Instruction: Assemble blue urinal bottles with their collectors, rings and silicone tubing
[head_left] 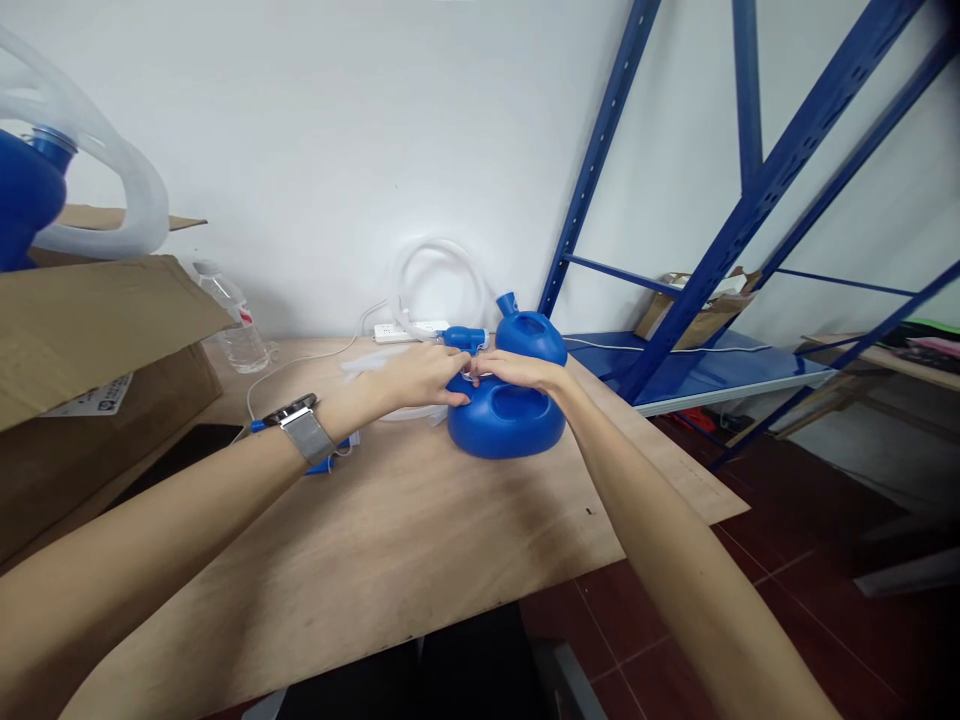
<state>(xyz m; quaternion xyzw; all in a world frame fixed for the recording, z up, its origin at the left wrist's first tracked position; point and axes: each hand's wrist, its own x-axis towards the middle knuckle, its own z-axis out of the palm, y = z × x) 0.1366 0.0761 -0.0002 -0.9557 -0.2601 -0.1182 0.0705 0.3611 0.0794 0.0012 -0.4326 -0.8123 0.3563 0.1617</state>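
A blue plastic urinal bottle [507,425] with a recessed handle lies on the wooden table in front of me. My left hand [431,375] is closed around its neck, the thumb pressed on the bottle's shoulder. My right hand [517,370] reaches over the top with its fingertips pinched at the same neck. A small clear or shiny piece shows between the two hands, too small to name. Behind the bottle stands a second blue bottle [534,338] with its spout up. A blue fitting [463,338] on a clear hose [442,240] lies just beyond my left hand.
An open cardboard box [97,330] at the left holds another blue bottle [26,195] with a looped hose. A water bottle [232,320], a power strip [386,333] and a dark phone-like slab [180,460] are on the table [390,560]. A blue metal shelf [697,365] stands right.
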